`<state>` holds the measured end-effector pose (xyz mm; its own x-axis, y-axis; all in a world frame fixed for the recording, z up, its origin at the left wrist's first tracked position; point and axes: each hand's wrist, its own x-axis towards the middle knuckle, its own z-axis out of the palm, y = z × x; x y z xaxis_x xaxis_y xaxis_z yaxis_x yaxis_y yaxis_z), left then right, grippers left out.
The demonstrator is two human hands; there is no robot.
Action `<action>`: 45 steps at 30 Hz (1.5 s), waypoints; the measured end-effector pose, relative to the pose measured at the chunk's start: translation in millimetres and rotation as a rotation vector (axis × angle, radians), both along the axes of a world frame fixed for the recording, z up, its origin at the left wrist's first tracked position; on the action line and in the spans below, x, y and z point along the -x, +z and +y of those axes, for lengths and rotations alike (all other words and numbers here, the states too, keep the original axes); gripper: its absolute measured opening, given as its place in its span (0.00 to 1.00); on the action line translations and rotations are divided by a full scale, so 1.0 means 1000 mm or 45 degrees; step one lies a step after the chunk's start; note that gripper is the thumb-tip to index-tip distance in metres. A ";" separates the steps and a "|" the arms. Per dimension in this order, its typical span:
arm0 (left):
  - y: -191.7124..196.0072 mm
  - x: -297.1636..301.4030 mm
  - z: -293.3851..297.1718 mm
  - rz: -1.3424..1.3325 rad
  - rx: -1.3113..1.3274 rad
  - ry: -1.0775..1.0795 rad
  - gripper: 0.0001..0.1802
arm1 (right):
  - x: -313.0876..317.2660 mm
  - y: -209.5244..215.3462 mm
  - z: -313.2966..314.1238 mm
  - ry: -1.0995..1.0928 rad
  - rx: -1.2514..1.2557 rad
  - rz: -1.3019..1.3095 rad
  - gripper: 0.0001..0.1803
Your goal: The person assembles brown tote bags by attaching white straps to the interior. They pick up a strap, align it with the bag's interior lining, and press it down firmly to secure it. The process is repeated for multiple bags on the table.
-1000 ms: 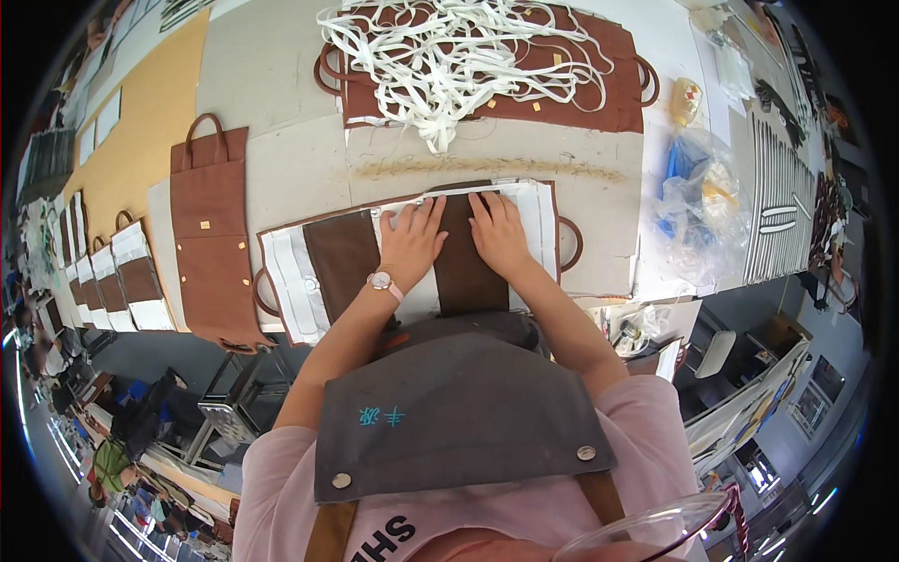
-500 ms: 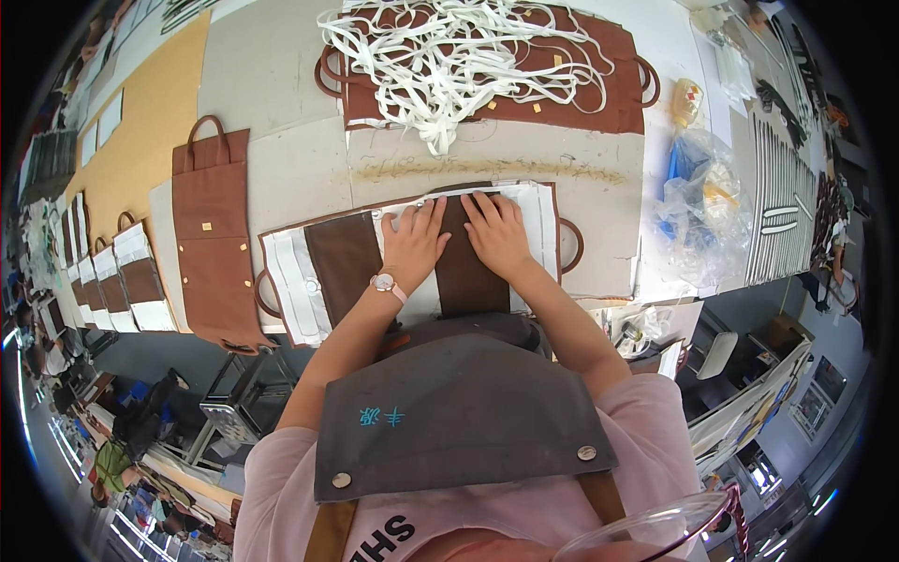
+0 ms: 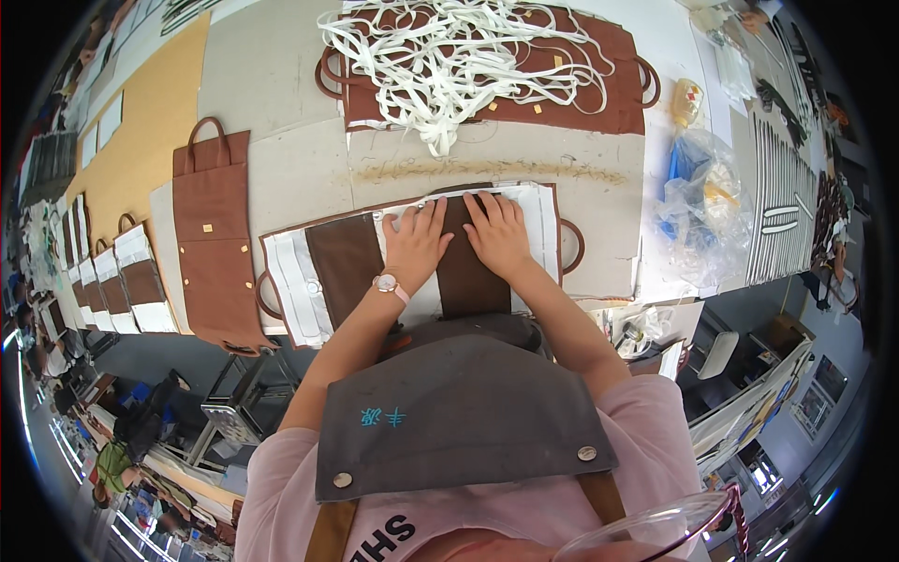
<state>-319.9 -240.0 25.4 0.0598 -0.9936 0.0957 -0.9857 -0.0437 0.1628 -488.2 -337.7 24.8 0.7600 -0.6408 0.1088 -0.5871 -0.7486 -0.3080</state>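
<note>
Both hands lie flat, palms down, on the brown-and-white bag panel [image 3: 412,253] at the desk's [image 3: 281,112] near edge, the left hand [image 3: 417,245] at nine o'clock of the right hand [image 3: 498,234]. Fingers are spread apart and clamp on nothing, pointing to twelve o'clock. The tangle of white straps [image 3: 449,56] lies well apart at twelve o'clock.

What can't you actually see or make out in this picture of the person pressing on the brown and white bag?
From the head view:
- The bag panel under the left hand and right hand: the palms cover it.
- Its near edge: hidden by the grey apron.
- The brown pieces beneath the heap of white straps: mostly covered.
- The contents of the clear plastic bag: blurred by crumpled film.
- The far left stacks: too small and bent by the lens.
</note>
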 end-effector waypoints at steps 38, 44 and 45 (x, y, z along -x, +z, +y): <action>-0.004 -0.002 0.002 0.169 0.042 0.054 0.35 | -0.075 0.007 -0.035 0.097 -0.246 -0.038 0.11; -0.013 -0.002 0.005 0.212 0.052 0.063 0.34 | -0.082 0.006 -0.048 0.321 -0.330 -0.033 0.08; -0.013 -0.002 0.005 0.225 0.053 0.060 0.33 | -0.079 0.006 -0.049 0.343 -0.333 -0.058 0.08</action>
<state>-318.1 -235.3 12.8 0.1256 -0.9848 0.1203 -0.9386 -0.0787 0.3358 -408.8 -386.4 30.7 0.9031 -0.4293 0.0053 -0.3615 -0.7670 -0.5301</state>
